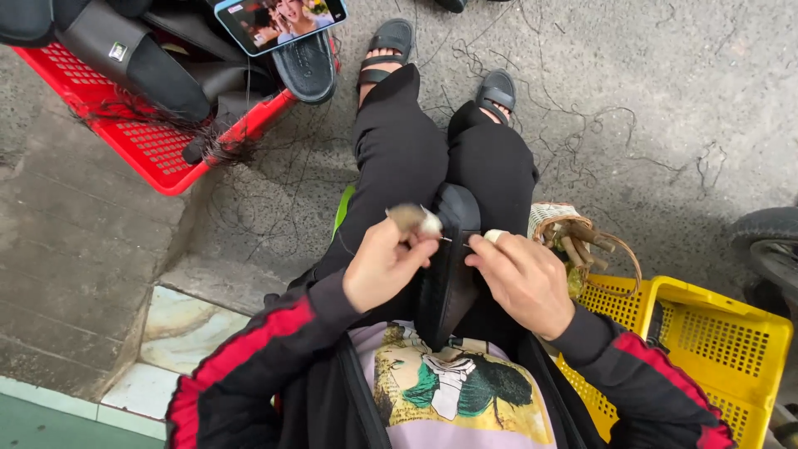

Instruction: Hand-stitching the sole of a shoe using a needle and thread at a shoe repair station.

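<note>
A black shoe upper (pixel 449 266) lies lengthwise on my lap between my knees. My left hand (pixel 384 264) is closed on a small wooden-handled tool (pixel 413 219) with a pale blurred tip, held just left of the upper's edge. My right hand (pixel 522 281) pinches at the upper's right edge, a white wrap on its forefinger (pixel 494 236). A thin needle or thread shows between the two hands. Both sleeves are black with red stripes.
A red crate (pixel 141 137) of black shoe parts stands at the upper left, a phone (pixel 278 20) propped on it. A yellow crate (pixel 719 349) sits at my right, with a small wicker basket of wooden tools (pixel 578 241). Loose black threads litter the concrete. A tyre (pixel 769 245) is at the right edge.
</note>
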